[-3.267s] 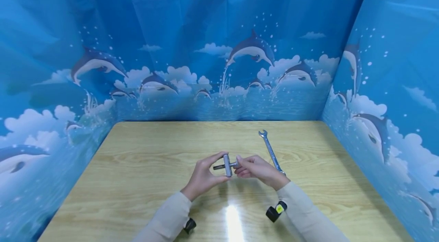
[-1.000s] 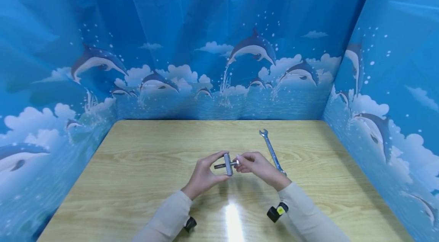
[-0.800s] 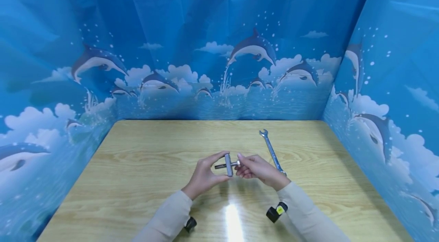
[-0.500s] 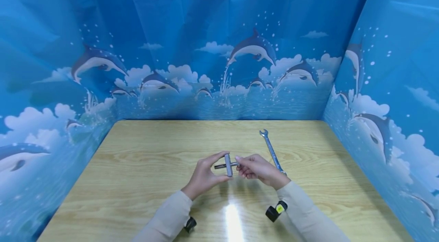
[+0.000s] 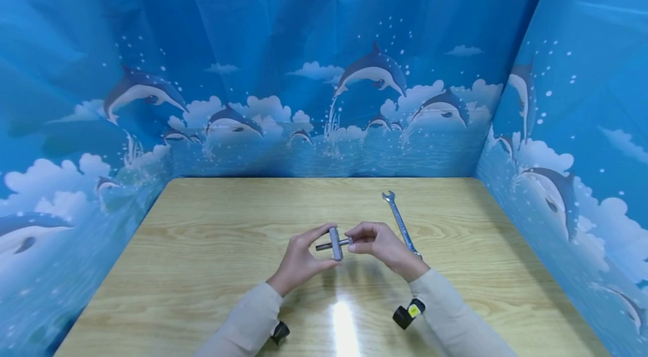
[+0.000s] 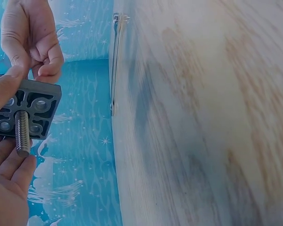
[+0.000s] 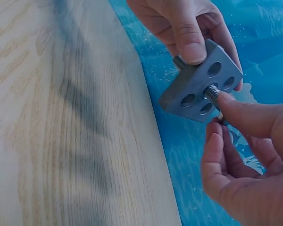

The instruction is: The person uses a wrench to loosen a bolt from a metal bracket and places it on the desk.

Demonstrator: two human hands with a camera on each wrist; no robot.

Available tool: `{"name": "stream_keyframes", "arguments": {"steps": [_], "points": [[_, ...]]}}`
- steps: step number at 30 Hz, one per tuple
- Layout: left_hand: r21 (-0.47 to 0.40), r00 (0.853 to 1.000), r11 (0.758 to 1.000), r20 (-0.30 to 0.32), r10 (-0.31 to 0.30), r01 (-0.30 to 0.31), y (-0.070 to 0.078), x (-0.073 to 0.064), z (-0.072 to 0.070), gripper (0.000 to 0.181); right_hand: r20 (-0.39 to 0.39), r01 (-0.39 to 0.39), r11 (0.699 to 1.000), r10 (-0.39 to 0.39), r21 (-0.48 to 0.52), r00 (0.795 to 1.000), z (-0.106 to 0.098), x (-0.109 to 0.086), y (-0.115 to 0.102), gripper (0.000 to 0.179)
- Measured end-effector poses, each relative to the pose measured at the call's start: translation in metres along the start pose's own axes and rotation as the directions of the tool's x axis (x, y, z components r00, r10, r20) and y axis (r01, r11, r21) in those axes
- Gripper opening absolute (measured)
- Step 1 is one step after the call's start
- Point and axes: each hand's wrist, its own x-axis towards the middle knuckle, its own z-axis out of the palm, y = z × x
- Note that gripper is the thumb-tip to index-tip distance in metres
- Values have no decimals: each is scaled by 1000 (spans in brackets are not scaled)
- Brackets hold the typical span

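Observation:
My left hand (image 5: 297, 261) grips a grey square metal plate (image 5: 336, 244) by opposite edges, thumb on one and fingers on the other. Several round holes sit near the plate's corners (image 7: 198, 92), and its ribbed side (image 6: 49, 106) faces the left wrist camera. Through the middle runs a threaded bolt (image 6: 22, 134), standing out on both sides. My right hand (image 5: 385, 249) pinches the bolt's head end between thumb and fingers; in the right wrist view the fingertips mostly cover the head, while some thread (image 7: 211, 90) shows beside the plate. Both hands are above the table.
A combination wrench (image 5: 400, 222) lies on the wood-grain table (image 5: 228, 216), just beyond my right hand. Blue dolphin-print curtains (image 5: 283, 64) enclose the table at the back and sides. Each wrist carries a small black camera (image 5: 403, 316).
My right fingers have shifted around the bolt head: the thumb was on top half a second ago, and now sits lower with the index finger above. The plate stays nearly in place.

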Motion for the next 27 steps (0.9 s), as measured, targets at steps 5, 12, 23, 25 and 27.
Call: {"name": "stream_keyframes", "arguments": {"steps": [5, 12, 23, 25, 27], "points": [[-21, 999, 999, -3, -41, 41, 2, -1, -2, 75, -45, 23, 999, -25, -41, 999, 2, -1, -1, 30], [-45, 998, 997, 1, -68, 68, 2, -1, -2, 73, -51, 123, 990, -127, -73, 991, 4, 1, 4, 29], [-59, 999, 997, -10, -48, 48, 0, -1, -1, 75, 91, 141, 973, -126, -181, 988, -6, 2, 5, 44], [-52, 999, 998, -9, -35, 35, -1, -1, -1, 75, 108, 107, 979, -89, -172, 990, -8, 3, 5, 48], [-44, 1000, 999, -8, -21, 21, -3, -1, 0, 75, 131, 71, 989, -54, -131, 990, -10, 4, 6, 51]]}}
